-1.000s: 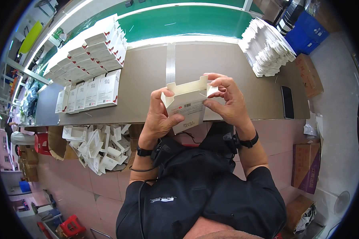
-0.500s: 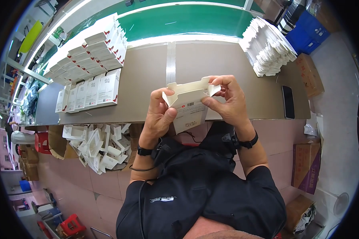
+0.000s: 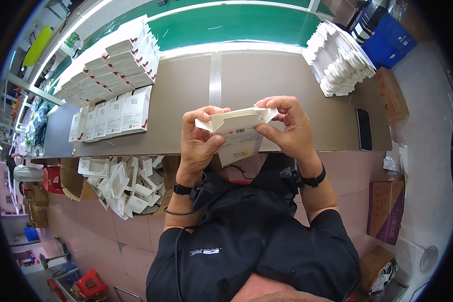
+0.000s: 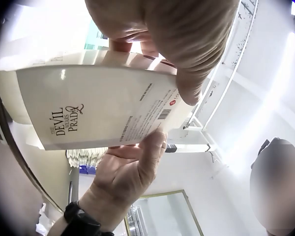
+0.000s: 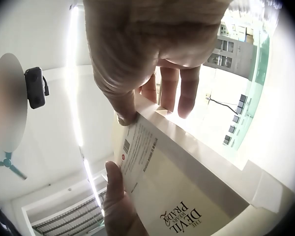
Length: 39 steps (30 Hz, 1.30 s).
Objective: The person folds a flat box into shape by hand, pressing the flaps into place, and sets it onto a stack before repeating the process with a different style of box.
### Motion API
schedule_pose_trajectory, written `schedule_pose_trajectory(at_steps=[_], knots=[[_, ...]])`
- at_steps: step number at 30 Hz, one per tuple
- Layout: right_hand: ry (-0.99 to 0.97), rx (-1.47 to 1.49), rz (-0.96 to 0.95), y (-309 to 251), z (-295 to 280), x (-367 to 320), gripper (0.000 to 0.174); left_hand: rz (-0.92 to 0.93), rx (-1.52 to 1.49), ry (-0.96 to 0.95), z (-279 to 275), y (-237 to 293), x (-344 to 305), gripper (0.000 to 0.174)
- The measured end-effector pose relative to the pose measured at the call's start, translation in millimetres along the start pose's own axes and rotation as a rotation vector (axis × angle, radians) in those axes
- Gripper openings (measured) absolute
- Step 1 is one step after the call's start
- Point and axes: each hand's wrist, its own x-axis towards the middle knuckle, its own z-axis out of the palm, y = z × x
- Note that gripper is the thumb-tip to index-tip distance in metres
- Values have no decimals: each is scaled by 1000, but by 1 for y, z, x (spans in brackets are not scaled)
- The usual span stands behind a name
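Observation:
Both hands hold a white printed cardboard box [image 3: 239,144] just over the table's front edge, its flapped end turned away from the body. "The Devil Wears Prada" and a barcode are printed on the face seen in the left wrist view [image 4: 88,108]. My left hand [image 3: 196,143] grips the box's left corner, thumb on the printed face and fingers over the top flap. On the opposite corner, my right hand [image 3: 291,128] pinches with its thumb at the front and its fingers behind. Small side flaps [image 3: 203,124] stick outward at the opening.
White boxes [image 3: 108,70] stand stacked at the back left, with a row of upright ones [image 3: 117,115] before them. A pile of flat cartons [image 3: 337,60] lies at the back right, near a phone [image 3: 363,129]. Loose white pieces [image 3: 123,186] fill a carton below the table.
The far top flap has tipped down toward the opening. My left fingers have shifted from the left corner onto that flap's edge. My right hand keeps its grip almost in place.

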Motion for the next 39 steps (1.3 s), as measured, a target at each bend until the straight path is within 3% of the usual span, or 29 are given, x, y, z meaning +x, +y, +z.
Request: schedule_pose_trajectory(at_steps=[18, 23, 26, 35, 39], knots=[[-29, -26, 42, -8, -4, -3, 51, 83, 309, -143, 3, 12, 1, 60], [-67, -22, 14, -8, -5, -2, 51, 39, 408, -196, 0, 24, 2, 54], [-99, -94, -26, -15, -5, 2, 47, 45, 494, -238, 0, 29, 3, 42], [-208, -256, -157, -20, -4, 5, 35, 30, 521, -242, 3, 31, 3, 36], [-244, -312, -140, -23, -3, 4, 28, 104, 684, -328, 2, 32, 6, 36]])
